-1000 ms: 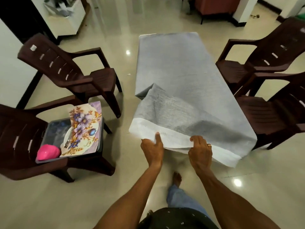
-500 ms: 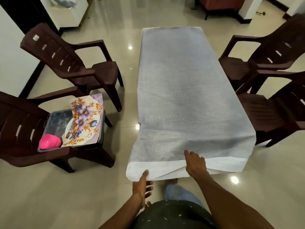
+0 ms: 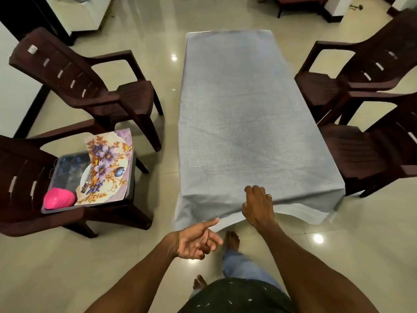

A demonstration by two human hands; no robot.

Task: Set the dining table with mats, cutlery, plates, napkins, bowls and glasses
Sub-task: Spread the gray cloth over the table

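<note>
Head view, looking down over a long counter [image 3: 248, 114] draped in a grey-blue cloth [image 3: 243, 143], brown plastic chairs on both sides. On the seat of the near-left chair [image 3: 27, 199], a dark rectangular tray [image 3: 65, 168] loaded with the table things: floral mats [image 3: 108, 168] in purple and orange leaning across its right half, a white plate [image 3: 84, 177] partly under them with metal cutlery [image 3: 86, 179] lying on it, a pink bowl [image 3: 59, 198] upside down at the near-left corner, and clear glasses [image 3: 67, 163] only faintly visible at the far end. No readable writing or labels anywhere. Right hand [image 3: 258, 205], ring on one finger, pressed onto the near edge of the cloth with fingers bent over the fold, pinching it. Left hand [image 3: 196, 240] released and empty, palm up, index finger extended toward the hanging white hem [image 3: 300, 214], just short of it. Bare feet on the glossy tiled floor [image 3: 67, 267] below.
</note>
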